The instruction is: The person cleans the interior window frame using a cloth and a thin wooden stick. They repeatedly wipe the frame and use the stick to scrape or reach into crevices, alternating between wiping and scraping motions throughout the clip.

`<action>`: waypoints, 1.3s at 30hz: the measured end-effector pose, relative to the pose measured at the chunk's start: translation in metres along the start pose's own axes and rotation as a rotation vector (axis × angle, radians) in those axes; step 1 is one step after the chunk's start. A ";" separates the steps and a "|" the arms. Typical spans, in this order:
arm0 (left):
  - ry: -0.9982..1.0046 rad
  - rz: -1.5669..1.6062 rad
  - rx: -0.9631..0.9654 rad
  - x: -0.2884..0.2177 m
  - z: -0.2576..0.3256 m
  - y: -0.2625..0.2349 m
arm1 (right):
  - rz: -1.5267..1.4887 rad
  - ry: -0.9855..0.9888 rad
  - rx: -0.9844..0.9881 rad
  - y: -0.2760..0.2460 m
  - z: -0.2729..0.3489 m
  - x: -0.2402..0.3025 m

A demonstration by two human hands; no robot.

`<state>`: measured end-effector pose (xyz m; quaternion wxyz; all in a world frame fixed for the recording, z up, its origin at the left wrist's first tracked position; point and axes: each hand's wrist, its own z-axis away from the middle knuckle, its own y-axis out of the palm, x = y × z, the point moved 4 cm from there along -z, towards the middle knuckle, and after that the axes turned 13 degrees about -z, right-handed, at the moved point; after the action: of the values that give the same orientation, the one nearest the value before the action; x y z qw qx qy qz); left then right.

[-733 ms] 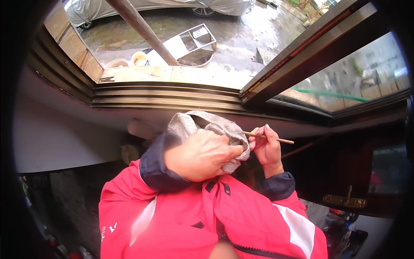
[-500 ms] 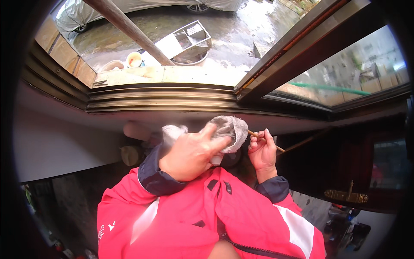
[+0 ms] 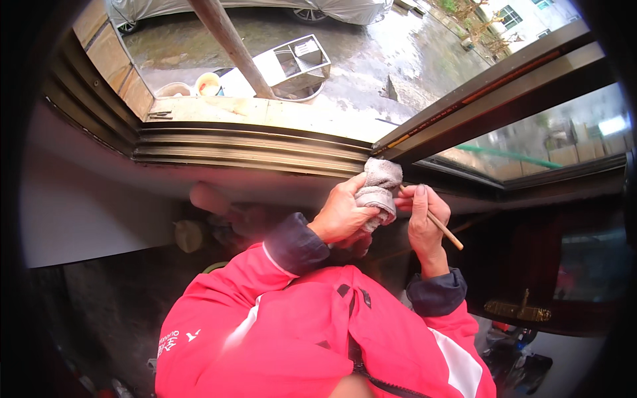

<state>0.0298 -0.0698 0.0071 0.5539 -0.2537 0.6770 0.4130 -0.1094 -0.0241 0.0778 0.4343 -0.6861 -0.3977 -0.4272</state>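
In front of my chest, my left hand (image 3: 340,213) is closed around a bunched, greyish-white cloth (image 3: 379,196). The cloth's upper end rests against or just in front of the bronze window track (image 3: 265,150), at the lower corner of the dark sliding sash (image 3: 478,93). To the right of it, my right hand (image 3: 428,215) grips a thin wooden stick (image 3: 446,231) between thumb and fingers. The stick slants, its blunt end pointing down right. Its other end comes close to the cloth; whether it touches is unclear.
Beyond the track lies a pale outer sill (image 3: 219,109). Outside stand a wooden post (image 3: 235,50), a white sink-like unit (image 3: 292,63), an orange-rimmed bucket (image 3: 208,85) and a covered car (image 3: 252,8). A dark panel with a brass handle (image 3: 517,310) is at my right.
Both hands moved right and up toward the sash corner. The cloth, loosely spread over my left fingers before, is now bunched in the grip. The stick slants more steeply.
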 end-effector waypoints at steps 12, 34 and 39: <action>0.019 0.152 -0.346 -0.018 0.046 -0.052 | -0.125 0.255 0.418 0.093 -0.069 0.029; 0.242 0.140 -0.790 -0.033 0.092 -0.123 | -0.441 0.444 0.619 0.203 -0.096 0.013; 0.218 -0.115 -0.677 -0.029 0.094 -0.113 | -0.379 0.507 0.649 0.182 -0.113 0.006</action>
<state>0.1787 -0.0539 -0.0009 0.3854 -0.5032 0.5414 0.5524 0.0318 -0.1848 0.0662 0.6245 -0.3034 -0.5108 -0.5069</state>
